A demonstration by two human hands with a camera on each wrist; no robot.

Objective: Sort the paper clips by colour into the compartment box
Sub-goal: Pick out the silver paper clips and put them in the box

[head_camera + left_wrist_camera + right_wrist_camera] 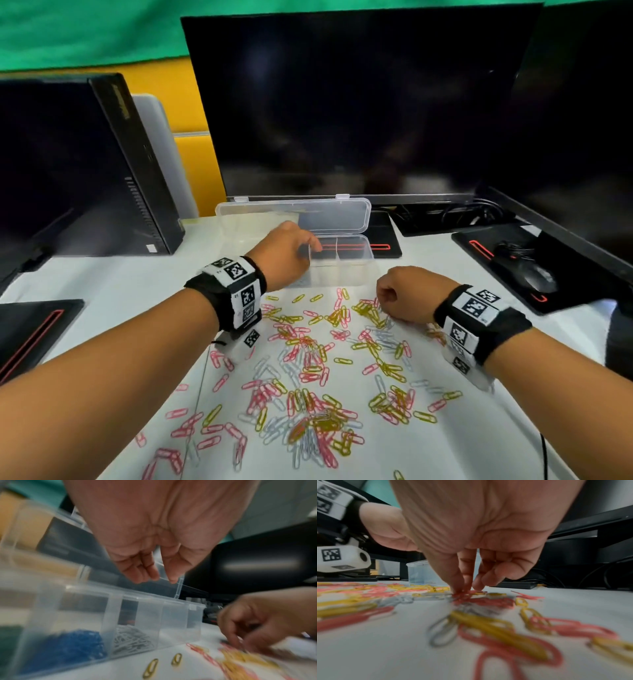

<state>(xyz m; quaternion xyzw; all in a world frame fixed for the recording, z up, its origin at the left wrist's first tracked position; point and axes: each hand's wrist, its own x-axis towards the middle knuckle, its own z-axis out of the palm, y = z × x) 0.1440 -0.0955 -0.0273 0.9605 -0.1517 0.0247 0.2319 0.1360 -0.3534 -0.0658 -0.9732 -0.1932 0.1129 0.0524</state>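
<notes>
Pink, yellow and white paper clips (308, 373) lie scattered over the white table in front of me. Behind them stands the clear compartment box (342, 275) with its lid (294, 214) open. My left hand (313, 245) hovers over the box's left part, fingers relaxed and pointing down (163, 579), nothing visible in them. Below it one compartment holds blue clips (68, 646) and its neighbour white clips (132, 641); those to the right look empty. My right hand (385, 301) is down on the pile, thumb and fingers pinching a pink clip (464, 593).
A big dark monitor (359, 109) stands right behind the box, its base (388, 245) beside it. A black computer case (85, 164) is at the left. At the right lie a mouse (537, 277) on a black pad and cables.
</notes>
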